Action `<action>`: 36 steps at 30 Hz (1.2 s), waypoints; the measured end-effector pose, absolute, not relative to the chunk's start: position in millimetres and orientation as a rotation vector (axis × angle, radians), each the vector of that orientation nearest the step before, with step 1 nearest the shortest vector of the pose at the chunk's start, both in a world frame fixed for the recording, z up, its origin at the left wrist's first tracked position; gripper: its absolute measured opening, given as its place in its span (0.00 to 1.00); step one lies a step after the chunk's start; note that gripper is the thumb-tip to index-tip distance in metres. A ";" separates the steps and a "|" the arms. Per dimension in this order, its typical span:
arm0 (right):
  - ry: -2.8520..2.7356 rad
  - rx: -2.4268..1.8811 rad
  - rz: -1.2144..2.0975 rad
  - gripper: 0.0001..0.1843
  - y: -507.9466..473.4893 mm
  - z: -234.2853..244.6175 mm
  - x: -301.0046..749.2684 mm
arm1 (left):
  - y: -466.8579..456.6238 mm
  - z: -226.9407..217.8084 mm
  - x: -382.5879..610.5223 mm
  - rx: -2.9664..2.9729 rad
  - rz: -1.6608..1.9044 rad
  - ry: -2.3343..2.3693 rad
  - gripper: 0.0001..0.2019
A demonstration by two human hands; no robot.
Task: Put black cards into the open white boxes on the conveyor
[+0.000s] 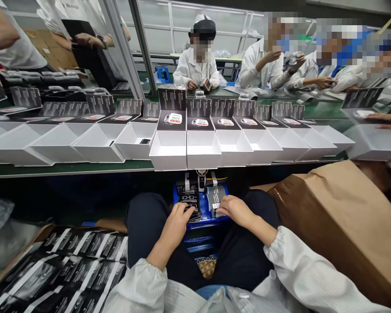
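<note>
My left hand (178,221) rests on a stack of dark printed booklets (189,201) in a blue tray (202,217) between my knees, fingers curled on the top booklet. My right hand (233,210) grips a grey-black packet (214,198) in the same tray, fingers bent over its edge. A small black-and-white device (201,178) stands at the tray's far end. Just beyond, a row of open white boxes (202,148) with black lids lines the green conveyor (68,168).
A carton of black-and-white leaflets (61,269) sits at my lower left. A large brown paper bag (342,217) stands at my right. Several workers in white coats (195,65) sit across the line. Another person's hand (386,121) touches a box at far right.
</note>
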State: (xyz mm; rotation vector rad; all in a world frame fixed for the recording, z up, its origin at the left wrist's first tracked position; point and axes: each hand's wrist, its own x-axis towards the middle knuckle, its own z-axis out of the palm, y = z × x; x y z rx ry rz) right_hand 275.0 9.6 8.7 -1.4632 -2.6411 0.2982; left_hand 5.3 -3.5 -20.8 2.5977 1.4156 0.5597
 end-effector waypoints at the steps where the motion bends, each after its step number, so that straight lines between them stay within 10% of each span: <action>1: -2.637 -1.448 0.389 0.13 11.3 11.6 275.7 | -3.2 -20.1 5.5 2.580 0.597 1.422 0.28; 8: -2.422 -1.597 0.396 0.13 4.2 28.6 265.1 | -7.1 -13.3 4.9 2.515 0.628 1.487 0.20; 20: -2.170 -0.923 -0.267 0.19 49.2 163.3 171.9 | 4.3 105.6 0.3 2.191 2.038 1.367 0.22; 25: -2.386 -0.995 -0.373 0.13 115.6 168.8 154.2 | 5.9 43.8 -17.5 2.398 1.202 1.455 0.10; 31: -2.598 -1.119 -0.169 0.13 48.5 68.4 224.2 | -9.5 -20.8 -5.3 2.433 0.177 1.516 0.37; 36: -2.777 -1.529 -0.085 0.12 3.3 0.8 260.5 | -0.5 -18.2 2.6 2.516 -0.056 1.466 0.34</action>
